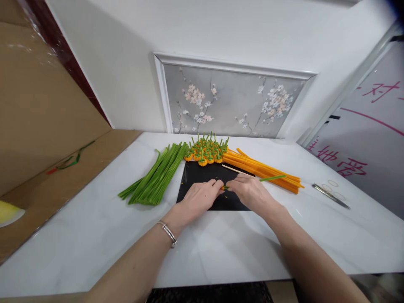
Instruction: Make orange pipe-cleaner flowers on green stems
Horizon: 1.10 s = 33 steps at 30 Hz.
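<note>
Over the black mat [192, 172], my two hands meet at a small orange pipe-cleaner piece [223, 188] with green on its right side. My left hand [203, 194], with a silver bangle at the wrist, pinches its orange part; the fingers cover most of it. My right hand [248, 190] is closed at the green part, and a green pipe cleaner [273, 178] sticks out past its far side. A thin wooden stick [236, 169] lies just beyond the right hand. Behind the mat stand several finished orange pipe-cleaner pumpkins [203, 161] with green stems.
A bundle of green pipe cleaners [158, 176] lies left of the mat, orange pipe cleaners [261, 170] to the right. Farther right are scissors or tweezers [330, 195] and several thin rings [333, 183]. A framed blossom panel [233, 101] backs the white table [202, 252].
</note>
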Each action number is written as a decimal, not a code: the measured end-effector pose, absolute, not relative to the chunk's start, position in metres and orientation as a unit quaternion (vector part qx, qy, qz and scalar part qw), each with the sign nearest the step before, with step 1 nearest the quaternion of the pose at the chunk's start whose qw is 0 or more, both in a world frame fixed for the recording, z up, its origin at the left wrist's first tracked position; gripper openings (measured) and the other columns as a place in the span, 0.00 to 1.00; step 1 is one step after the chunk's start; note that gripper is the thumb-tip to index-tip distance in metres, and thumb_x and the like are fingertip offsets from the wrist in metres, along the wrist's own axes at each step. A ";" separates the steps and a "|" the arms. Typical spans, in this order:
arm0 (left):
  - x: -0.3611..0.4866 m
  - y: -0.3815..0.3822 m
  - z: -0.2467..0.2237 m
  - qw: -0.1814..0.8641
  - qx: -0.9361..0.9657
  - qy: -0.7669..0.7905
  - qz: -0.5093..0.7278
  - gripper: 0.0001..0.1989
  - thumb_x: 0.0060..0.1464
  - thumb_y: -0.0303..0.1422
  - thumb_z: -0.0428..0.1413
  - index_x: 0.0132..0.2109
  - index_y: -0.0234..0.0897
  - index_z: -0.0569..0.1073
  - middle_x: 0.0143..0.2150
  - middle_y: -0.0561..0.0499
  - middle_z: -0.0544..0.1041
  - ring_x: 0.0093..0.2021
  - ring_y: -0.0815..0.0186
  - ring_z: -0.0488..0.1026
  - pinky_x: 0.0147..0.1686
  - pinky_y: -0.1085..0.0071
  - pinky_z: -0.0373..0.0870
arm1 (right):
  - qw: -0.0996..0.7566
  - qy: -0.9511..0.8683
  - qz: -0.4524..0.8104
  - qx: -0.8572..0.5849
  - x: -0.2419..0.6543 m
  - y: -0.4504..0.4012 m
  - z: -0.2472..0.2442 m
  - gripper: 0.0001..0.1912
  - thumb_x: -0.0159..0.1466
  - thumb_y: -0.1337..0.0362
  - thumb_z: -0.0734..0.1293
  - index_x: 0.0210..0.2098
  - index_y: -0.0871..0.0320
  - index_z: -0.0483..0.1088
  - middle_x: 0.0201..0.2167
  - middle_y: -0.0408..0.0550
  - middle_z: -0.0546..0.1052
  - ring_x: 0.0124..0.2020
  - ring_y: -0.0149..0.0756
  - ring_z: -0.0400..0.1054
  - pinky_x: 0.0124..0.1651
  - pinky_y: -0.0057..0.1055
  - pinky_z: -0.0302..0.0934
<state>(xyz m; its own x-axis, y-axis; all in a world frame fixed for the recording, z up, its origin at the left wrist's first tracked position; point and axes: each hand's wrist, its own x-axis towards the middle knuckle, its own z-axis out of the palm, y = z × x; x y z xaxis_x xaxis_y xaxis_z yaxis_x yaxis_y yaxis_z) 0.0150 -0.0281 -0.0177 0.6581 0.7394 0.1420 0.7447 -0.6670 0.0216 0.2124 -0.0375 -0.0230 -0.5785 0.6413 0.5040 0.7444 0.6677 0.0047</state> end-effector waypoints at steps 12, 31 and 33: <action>0.011 -0.028 -0.017 -0.094 -0.884 -0.441 -0.124 0.11 0.65 0.38 0.45 0.49 0.39 0.63 0.40 0.48 0.75 0.38 0.58 0.75 0.32 0.68 0.64 | 0.286 -0.864 -0.045 -0.412 0.211 -0.035 -0.023 0.06 0.66 0.71 0.60 0.38 0.58 0.68 0.30 0.49 0.76 0.32 0.37 0.68 0.35 0.30 0.62; 0.017 -0.028 -0.017 -0.199 -0.870 -0.409 -0.189 0.10 0.64 0.35 0.44 0.43 0.37 0.68 0.35 0.48 0.74 0.36 0.61 0.72 0.35 0.68 0.65 | 0.323 -0.847 0.003 -0.421 0.205 -0.034 -0.029 0.08 0.64 0.71 0.62 0.41 0.57 0.71 0.34 0.48 0.77 0.35 0.36 0.73 0.38 0.29 0.66; 0.016 -0.026 -0.014 -0.314 -0.826 -0.401 -0.239 0.14 0.64 0.40 0.44 0.47 0.37 0.68 0.37 0.49 0.75 0.36 0.63 0.72 0.36 0.68 0.66 | 0.348 -0.834 0.035 -0.428 0.207 -0.034 -0.028 0.10 0.64 0.71 0.62 0.43 0.56 0.70 0.33 0.47 0.78 0.35 0.36 0.73 0.39 0.29 0.66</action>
